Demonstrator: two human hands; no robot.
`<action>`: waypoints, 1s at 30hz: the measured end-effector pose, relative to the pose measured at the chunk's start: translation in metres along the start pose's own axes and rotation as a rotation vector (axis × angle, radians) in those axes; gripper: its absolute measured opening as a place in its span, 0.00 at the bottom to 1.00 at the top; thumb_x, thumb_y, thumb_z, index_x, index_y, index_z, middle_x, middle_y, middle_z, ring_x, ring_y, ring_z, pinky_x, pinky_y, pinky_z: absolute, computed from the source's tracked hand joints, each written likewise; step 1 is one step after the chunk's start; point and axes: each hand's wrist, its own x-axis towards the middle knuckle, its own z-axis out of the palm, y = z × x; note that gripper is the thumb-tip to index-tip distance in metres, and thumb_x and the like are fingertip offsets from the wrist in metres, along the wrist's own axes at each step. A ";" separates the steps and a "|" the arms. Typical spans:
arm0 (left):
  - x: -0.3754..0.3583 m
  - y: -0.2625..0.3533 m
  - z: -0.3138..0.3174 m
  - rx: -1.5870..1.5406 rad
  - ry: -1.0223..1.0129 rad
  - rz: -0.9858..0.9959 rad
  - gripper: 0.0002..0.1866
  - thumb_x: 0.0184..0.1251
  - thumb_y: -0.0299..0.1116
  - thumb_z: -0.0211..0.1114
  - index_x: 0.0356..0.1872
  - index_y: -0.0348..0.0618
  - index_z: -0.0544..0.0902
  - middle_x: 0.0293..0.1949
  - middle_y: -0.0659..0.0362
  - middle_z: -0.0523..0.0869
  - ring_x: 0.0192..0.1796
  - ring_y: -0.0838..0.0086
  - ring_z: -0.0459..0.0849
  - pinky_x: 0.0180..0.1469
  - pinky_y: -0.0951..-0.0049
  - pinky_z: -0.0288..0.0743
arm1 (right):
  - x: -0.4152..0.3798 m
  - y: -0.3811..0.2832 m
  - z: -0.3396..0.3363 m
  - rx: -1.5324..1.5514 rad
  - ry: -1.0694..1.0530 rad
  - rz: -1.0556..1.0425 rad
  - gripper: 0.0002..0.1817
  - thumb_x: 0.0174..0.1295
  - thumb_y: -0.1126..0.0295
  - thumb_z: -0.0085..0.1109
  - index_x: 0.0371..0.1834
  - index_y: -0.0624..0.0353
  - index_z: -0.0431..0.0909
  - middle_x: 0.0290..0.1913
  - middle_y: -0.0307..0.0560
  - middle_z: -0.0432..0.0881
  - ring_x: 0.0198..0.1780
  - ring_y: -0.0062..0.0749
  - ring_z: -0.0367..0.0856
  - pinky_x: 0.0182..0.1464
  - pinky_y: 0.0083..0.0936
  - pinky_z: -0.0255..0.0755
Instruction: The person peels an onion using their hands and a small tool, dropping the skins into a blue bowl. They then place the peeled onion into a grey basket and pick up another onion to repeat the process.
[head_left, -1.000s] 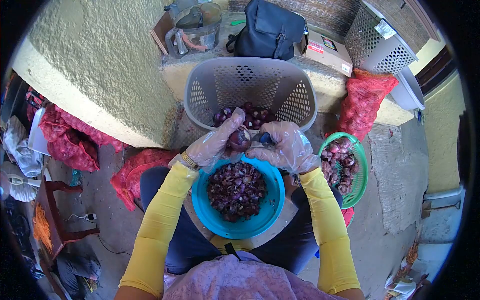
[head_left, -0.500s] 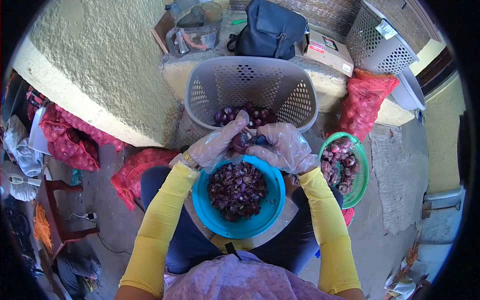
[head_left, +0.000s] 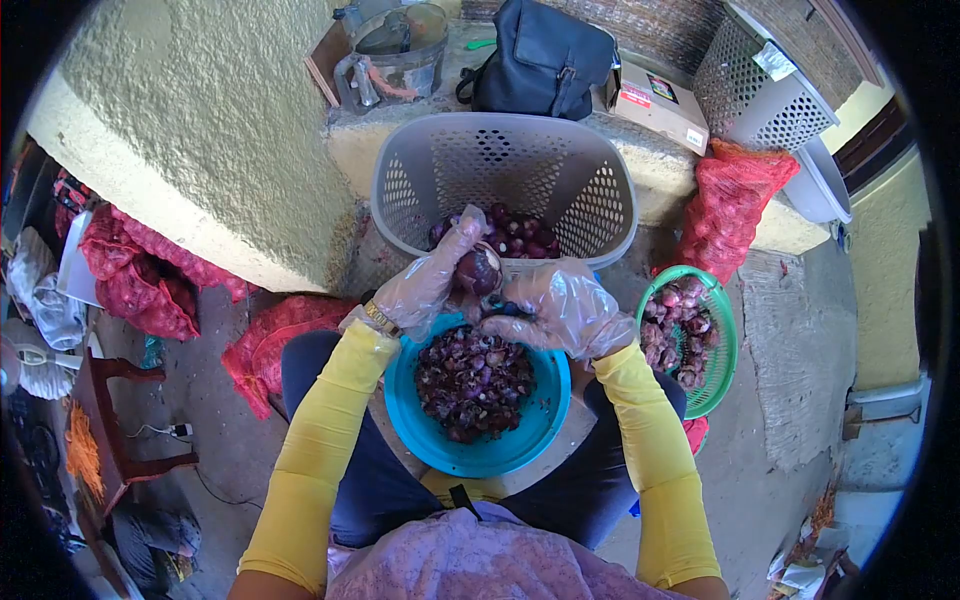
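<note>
The left hand (head_left: 437, 275), in a clear plastic glove, grips one round, dark-purple onion (head_left: 478, 271), its thumb pointing up beside it. The onion is held in the air between the far rim of the basin below and the near rim of the basket beyond. The right hand (head_left: 562, 308), gloved likewise, is just beside it, palm turned inward and fingers bent around one small dark-blue object (head_left: 509, 308), mostly hidden. Both forearms, in two yellow fabric sleeves (head_left: 318, 445), angle inward from the lower corners; one gold-coloured watch (head_left: 380, 318) circles the left wrist.

Beneath the hands, one round, bright-blue plastic basin (head_left: 402, 400) contains a heap of purple onion pieces and skins (head_left: 474, 388), too many to count. Beyond is one large grey perforated plastic basket (head_left: 470, 165) with a layer of purple onions (head_left: 522, 236), not countable. To the right are one round green plastic basket (head_left: 728, 365) of paler purple bulbs (head_left: 680, 322) and one upright red mesh sack (head_left: 730, 210). More red mesh sacks (head_left: 285, 338) lie to the left, overlapping, their number unclear.
</note>
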 end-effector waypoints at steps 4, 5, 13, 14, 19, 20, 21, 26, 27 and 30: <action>0.014 -0.010 -0.017 0.000 -0.037 0.071 0.35 0.79 0.76 0.49 0.42 0.52 0.83 0.32 0.67 0.81 0.29 0.82 0.72 0.30 0.78 0.59 | -0.001 -0.010 -0.007 -0.181 -0.162 0.031 0.26 0.63 0.41 0.74 0.42 0.54 0.91 0.32 0.54 0.88 0.34 0.59 0.87 0.38 0.47 0.81; 0.015 -0.010 -0.019 0.013 -0.051 0.106 0.36 0.79 0.76 0.48 0.43 0.51 0.83 0.32 0.68 0.81 0.30 0.82 0.72 0.30 0.78 0.60 | -0.002 -0.010 -0.007 -0.179 -0.171 0.043 0.26 0.60 0.40 0.75 0.42 0.54 0.92 0.31 0.54 0.88 0.35 0.58 0.87 0.38 0.46 0.80; 0.009 -0.007 0.000 -0.217 0.005 0.121 0.31 0.81 0.67 0.56 0.56 0.47 0.84 0.45 0.64 0.88 0.43 0.80 0.83 0.41 0.79 0.76 | -0.001 -0.010 -0.006 -0.055 0.107 0.289 0.27 0.56 0.43 0.81 0.47 0.53 0.91 0.33 0.54 0.89 0.36 0.52 0.90 0.41 0.42 0.81; 0.007 -0.006 0.001 -0.206 -0.049 0.122 0.31 0.81 0.66 0.58 0.59 0.46 0.84 0.47 0.63 0.89 0.46 0.80 0.85 0.44 0.79 0.79 | -0.001 -0.010 -0.004 -0.091 0.152 0.315 0.28 0.55 0.42 0.81 0.49 0.52 0.91 0.33 0.54 0.89 0.36 0.54 0.90 0.42 0.44 0.82; -0.001 0.000 0.009 -0.179 -0.100 0.088 0.34 0.81 0.66 0.58 0.65 0.45 0.83 0.48 0.63 0.89 0.44 0.81 0.85 0.41 0.81 0.77 | 0.000 -0.006 0.001 0.098 0.231 0.311 0.30 0.56 0.45 0.82 0.56 0.52 0.90 0.35 0.56 0.90 0.37 0.55 0.90 0.43 0.44 0.82; -0.002 0.000 0.009 -0.171 -0.095 0.099 0.35 0.81 0.67 0.58 0.66 0.45 0.84 0.47 0.63 0.89 0.42 0.82 0.84 0.40 0.82 0.76 | 0.000 -0.005 0.001 0.054 0.194 0.319 0.31 0.56 0.45 0.82 0.58 0.52 0.90 0.36 0.56 0.90 0.38 0.55 0.90 0.43 0.44 0.82; 0.001 -0.003 0.006 -0.171 -0.095 0.099 0.35 0.81 0.67 0.58 0.66 0.45 0.84 0.47 0.63 0.89 0.42 0.82 0.84 0.40 0.82 0.76 | 0.000 -0.005 0.001 0.054 0.194 0.318 0.31 0.56 0.45 0.82 0.58 0.52 0.90 0.36 0.56 0.90 0.38 0.55 0.90 0.43 0.44 0.82; 0.006 -0.009 0.001 -0.129 -0.127 0.134 0.36 0.80 0.69 0.56 0.62 0.44 0.86 0.43 0.63 0.89 0.39 0.82 0.83 0.38 0.82 0.74 | 0.002 -0.012 -0.006 -0.039 0.120 0.331 0.28 0.57 0.47 0.81 0.55 0.52 0.91 0.37 0.57 0.90 0.39 0.54 0.90 0.44 0.44 0.82; 0.007 -0.009 0.001 -0.129 -0.128 0.133 0.36 0.80 0.69 0.56 0.62 0.44 0.86 0.43 0.63 0.89 0.39 0.82 0.83 0.38 0.82 0.74 | 0.002 -0.012 -0.006 -0.039 0.120 0.332 0.28 0.57 0.47 0.81 0.55 0.52 0.91 0.37 0.57 0.90 0.39 0.54 0.90 0.44 0.44 0.82; 0.008 -0.011 0.000 -0.127 -0.135 0.142 0.37 0.81 0.69 0.55 0.61 0.43 0.85 0.44 0.62 0.89 0.39 0.82 0.83 0.39 0.81 0.76 | 0.002 -0.010 -0.002 0.009 0.117 0.335 0.28 0.58 0.47 0.80 0.56 0.51 0.91 0.38 0.58 0.90 0.41 0.56 0.90 0.45 0.45 0.82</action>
